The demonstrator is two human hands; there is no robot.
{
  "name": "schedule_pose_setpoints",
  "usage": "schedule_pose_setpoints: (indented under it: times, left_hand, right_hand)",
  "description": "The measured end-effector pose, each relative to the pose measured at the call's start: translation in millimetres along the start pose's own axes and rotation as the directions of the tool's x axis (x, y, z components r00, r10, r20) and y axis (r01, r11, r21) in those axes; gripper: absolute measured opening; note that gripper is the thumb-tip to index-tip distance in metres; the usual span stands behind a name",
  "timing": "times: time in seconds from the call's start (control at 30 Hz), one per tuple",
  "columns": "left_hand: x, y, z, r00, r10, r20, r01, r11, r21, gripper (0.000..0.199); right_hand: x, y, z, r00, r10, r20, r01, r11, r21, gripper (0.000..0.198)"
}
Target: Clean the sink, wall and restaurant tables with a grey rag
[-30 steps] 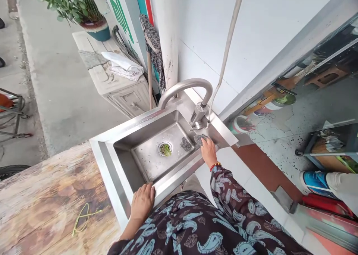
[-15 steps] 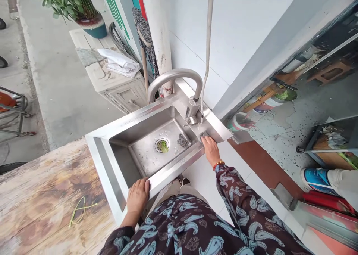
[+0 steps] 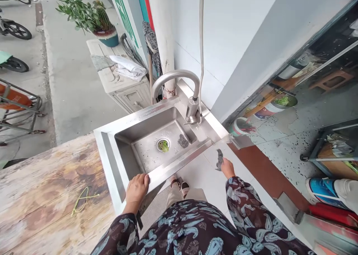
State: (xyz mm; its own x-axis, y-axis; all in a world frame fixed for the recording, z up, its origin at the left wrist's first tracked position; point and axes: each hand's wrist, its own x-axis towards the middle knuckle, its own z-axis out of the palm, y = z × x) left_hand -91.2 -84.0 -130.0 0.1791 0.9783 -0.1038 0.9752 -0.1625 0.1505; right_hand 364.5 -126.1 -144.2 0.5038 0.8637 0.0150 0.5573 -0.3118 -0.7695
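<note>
Head view: my right hand (image 3: 227,168) fingers pinch a grey cloth (image 3: 219,159) hanging off the sink (image 3: 179,161)'s right corner; left hand (image 3: 136,188) grips the front rim.

The right hand (image 3: 228,168) hides part of the grey cloth (image 3: 219,159); its grip stays unclear.
</note>
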Motion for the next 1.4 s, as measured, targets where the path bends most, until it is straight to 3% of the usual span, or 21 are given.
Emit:
schedule_pose_setpoints:
  times: [0.1, 0.17, 0.4, 0.5, 0.63, 0.77, 0.93, 1.03, 1.1, 1.17, 1.3, 1.4]
  left_hand:
    - [-1.0, -1.5, 3.3, 1.0, -0.001, -0.029, 0.0, 1.0, -0.019, 0.041]
    - [-0.5, -1.9, 5.2, 0.999, -0.003, -0.042, 0.003, 1.0, 0.0, 0.041]
    - [1.2, -4.3, 10.8, 0.997, 0.037, -0.063, -0.031, 0.994, 0.102, 0.04]
    - [1.3, -4.9, 11.3, 0.998, 0.035, -0.054, -0.029, 0.994, 0.104, 0.041]
    - [1.9, -3.1, 9.2, 0.998, 0.055, -0.021, -0.052, 0.99, 0.131, 0.038]
    - [1.7, -1.7, 7.2, 0.998, 0.067, -0.01, -0.065, 0.986, 0.151, 0.037]
    - [1.1, -2.5, 8.2, 0.997, 0.079, -0.004, -0.078, 0.986, 0.146, 0.037]
    - [1.5, -1.8, 8.1, 0.998, 0.065, -0.003, -0.064, 0.989, 0.134, 0.037]
    - [1.8, -1.0, 7.3, 0.998, 0.055, -0.001, -0.054, 0.989, 0.137, 0.037]
    - [2.1, -0.3, 6.1, 0.998, 0.055, 0.007, -0.055, 0.988, 0.144, 0.037]
    - [1.8, 0.4, 4.2, 0.998, 0.06, 0.019, -0.062, 0.987, 0.15, 0.037]
    - [0.6, 0.5, 4.3, 0.999, 0.04, 0.005, -0.04, 0.989, 0.14, 0.037]
  right_hand:
    - [-16.0, 13.5, -19.9, 0.992, 0.109, -0.069, -0.101, 0.989, 0.106, 0.029]
    - [-7.2, 15.6, -13.9, 0.981, 0.168, -0.097, -0.146, 0.969, 0.201, 0.034]
    - [67.2, -8.5, 87.1, 0.933, 0.336, -0.128, -0.24, 0.846, 0.476, 0.054]
    - [77.6, -5.6, 105.2, 0.919, 0.378, -0.116, -0.267, 0.809, 0.524, 0.06]
    - [84.4, 12.7, 95.7, 0.946, 0.324, 0.0, -0.268, 0.782, 0.563, 0.057]
    - [72.4, 34.6, 65.4, 0.959, 0.273, 0.073, -0.269, 0.802, 0.534, 0.046]
    - [23.6, 51.1, 24.1, 0.958, 0.281, -0.06, -0.238, 0.891, 0.387, 0.039]
    - [15.3, 35.1, 22.9, 0.994, 0.032, -0.104, -0.012, 0.982, 0.186, 0.042]
    - [21.8, 16.1, 34.4, 0.979, -0.199, -0.031, 0.199, 0.98, 0.005, 0.049]
    - [29.5, -0.8, 48.8, 0.951, -0.303, 0.067, 0.309, 0.943, -0.123, 0.056]
    - [24.0, -4.5, 60.2, 0.945, -0.284, 0.163, 0.311, 0.933, -0.18, 0.061]
    - [6.8, 19.4, 41.3, 0.982, -0.097, 0.163, 0.112, 0.99, -0.085, 0.05]
